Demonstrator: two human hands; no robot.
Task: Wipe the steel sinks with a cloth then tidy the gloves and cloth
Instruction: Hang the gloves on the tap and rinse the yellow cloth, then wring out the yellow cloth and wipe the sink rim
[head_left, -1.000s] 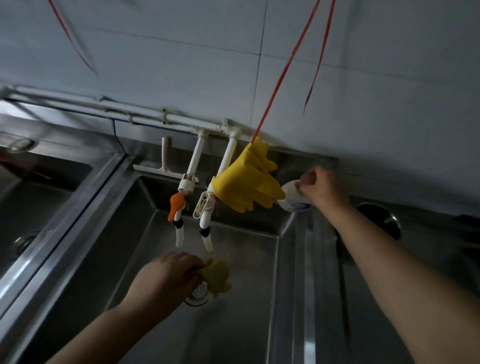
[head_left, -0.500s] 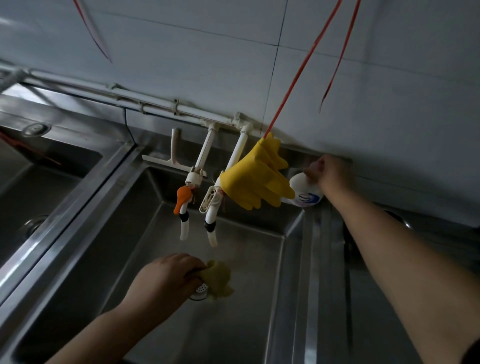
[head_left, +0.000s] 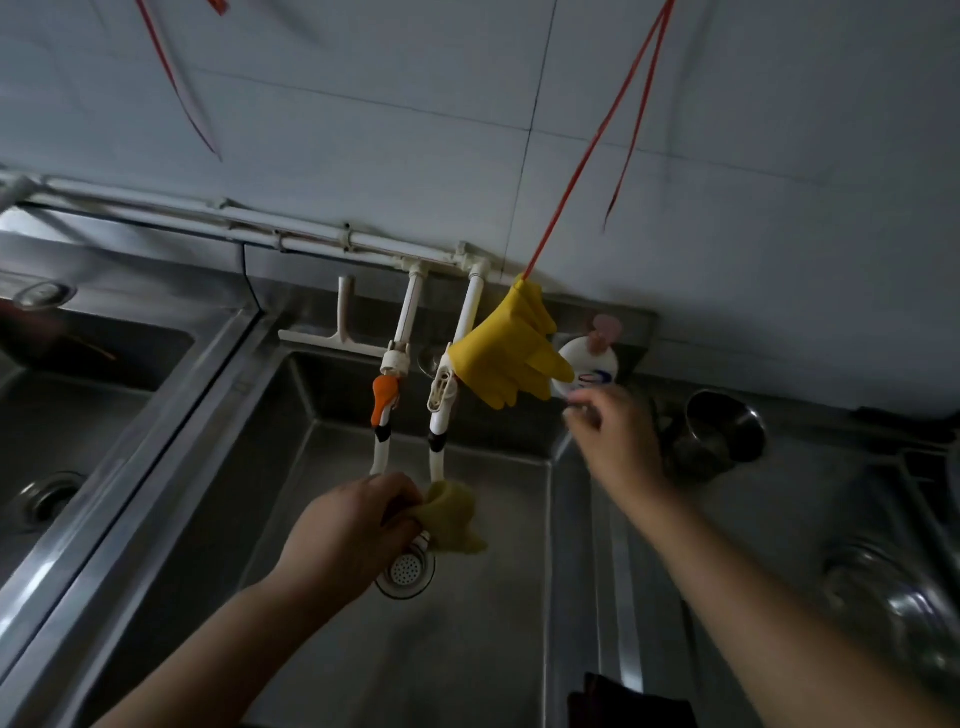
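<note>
A yellow cloth (head_left: 453, 515) is gripped in the closed left hand (head_left: 358, 525) over the middle sink (head_left: 322, 597) drain, the right hand (head_left: 613, 436) is held part-open and empty below the soap bottle (head_left: 592, 364) beside the hanging gloves (head_left: 506, 356), so wiping seems pending and soap is probably needed next.

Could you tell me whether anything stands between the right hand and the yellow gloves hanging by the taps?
Nothing visible does: the right hand is open just below and right of the yellow gloves, with a clear gap between them.

I see a dim, pale tiled wall (head_left: 363, 130) with a white pipe (head_left: 311, 241) along its base.
</note>
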